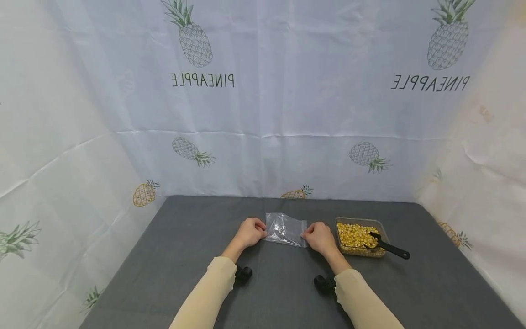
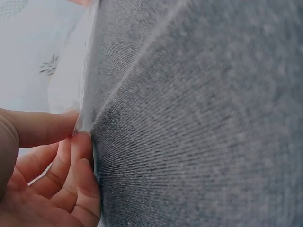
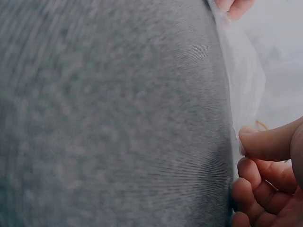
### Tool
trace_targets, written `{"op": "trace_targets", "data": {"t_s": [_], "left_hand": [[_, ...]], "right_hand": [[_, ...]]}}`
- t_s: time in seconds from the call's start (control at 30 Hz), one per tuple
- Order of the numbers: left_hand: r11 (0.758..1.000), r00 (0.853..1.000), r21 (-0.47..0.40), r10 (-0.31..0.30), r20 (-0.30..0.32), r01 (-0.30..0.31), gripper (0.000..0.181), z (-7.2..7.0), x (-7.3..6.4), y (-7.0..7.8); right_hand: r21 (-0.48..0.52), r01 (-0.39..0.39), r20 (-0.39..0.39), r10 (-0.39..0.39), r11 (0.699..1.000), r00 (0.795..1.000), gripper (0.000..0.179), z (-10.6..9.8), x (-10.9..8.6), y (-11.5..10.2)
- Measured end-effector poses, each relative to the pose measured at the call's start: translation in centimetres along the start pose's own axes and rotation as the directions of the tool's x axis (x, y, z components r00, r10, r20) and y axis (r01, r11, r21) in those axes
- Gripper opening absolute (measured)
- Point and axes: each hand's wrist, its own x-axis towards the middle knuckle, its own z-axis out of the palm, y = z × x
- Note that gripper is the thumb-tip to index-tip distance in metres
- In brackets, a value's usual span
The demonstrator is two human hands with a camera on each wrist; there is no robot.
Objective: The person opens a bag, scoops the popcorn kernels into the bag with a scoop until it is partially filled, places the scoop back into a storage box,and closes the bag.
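A clear plastic zip bag (image 1: pixel 284 228) is held flat and low over the grey table, its zip strip toward the right. My left hand (image 1: pixel 251 232) pinches the bag's left end between thumb and fingers; the left wrist view shows the thumb (image 2: pixel 45 128) pressed onto the film. On the opposite end my right hand (image 1: pixel 319 237) pinches the near corner by the zip strip. Its thumb (image 3: pixel 267 142) and curled fingers meet at the film in the right wrist view. The bag looks flat, with glare and creases across it.
Right of my right hand stands a clear rectangular container (image 1: pixel 344 250) of yellow corn kernels (image 1: pixel 356 235). A black scoop (image 1: pixel 393 249) lies in it, its handle jutting over the right rim. A pineapple-print curtain (image 1: pixel 263 109) hangs behind the dark grey table (image 1: pixel 185 256).
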Motion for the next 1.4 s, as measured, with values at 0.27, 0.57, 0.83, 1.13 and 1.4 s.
{"op": "trace_targets", "data": {"t_s": [0.27,0.57,0.83,1.13,1.4], "left_hand": [[0.999,1.0,-0.044,-0.009,-0.01,0.009,0.012,-0.3,-0.5,0.1],[0.997,0.999,-0.083,-0.001,-0.041,-0.002,0.013,-0.6,-1.0,0.6],[0.991,0.996,-0.131,0.012,-0.093,-0.024,0.01,-0.7,-1.5,1.4],[0.984,0.992,-0.17,0.022,-0.126,-0.044,0.009,-0.9,-2.2,2.1],[0.984,0.99,-0.173,0.023,-0.136,-0.046,0.009,-0.9,-2.6,2.1]], "right_hand": [[0.124,0.016,-0.023,-0.014,0.992,1.0,0.014,-0.6,-0.5,-0.3],[0.262,-0.022,-0.041,0.034,0.965,0.999,0.015,-1.1,-0.7,-0.6],[0.447,-0.081,-0.018,0.099,0.891,0.995,0.018,-1.6,-1.3,-0.9],[0.679,-0.097,0.012,0.121,0.728,0.993,0.029,-2.5,-1.9,-1.3],[0.789,-0.177,0.126,0.126,0.589,0.984,0.049,-3.4,-2.6,-1.7]]}}
